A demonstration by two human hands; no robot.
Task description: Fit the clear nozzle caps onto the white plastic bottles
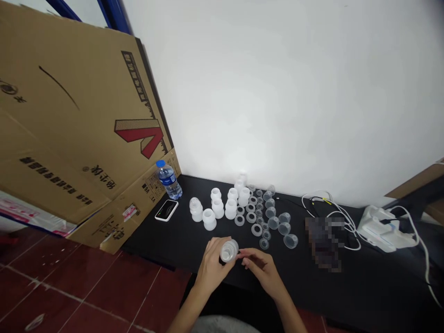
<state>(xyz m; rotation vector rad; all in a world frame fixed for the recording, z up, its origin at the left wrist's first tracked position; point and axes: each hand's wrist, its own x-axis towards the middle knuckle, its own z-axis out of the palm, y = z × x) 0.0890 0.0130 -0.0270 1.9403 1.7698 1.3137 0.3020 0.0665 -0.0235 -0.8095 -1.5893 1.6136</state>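
Note:
My left hand (pixel 212 267) is wrapped round a small white bottle (pixel 229 251) with a clear, translucent top, tilted so its round end faces me. The fingers of my right hand (pixel 261 268) are curled in a pinch against the bottle's right side, close to my left thumb; what lies between them is too small to make out. Beyond my hands stand several white bottles (pixel 210 219), one (pixel 196 209) with a clear dome on top. To their right lie several translucent flat rings (pixel 256 230), smaller ringed discs (pixel 264 243) and clear dome caps (pixel 290 240).
A phone (pixel 167 210) and a water bottle (pixel 169 179) are at the black table's (pixel 166 243) left end, beside a large cardboard box (pixel 76 115). White cables (pixel 347 217) and a white power strip (pixel 385 229) lie right, near a blurred dark object (pixel 324 243). A white wall rises behind.

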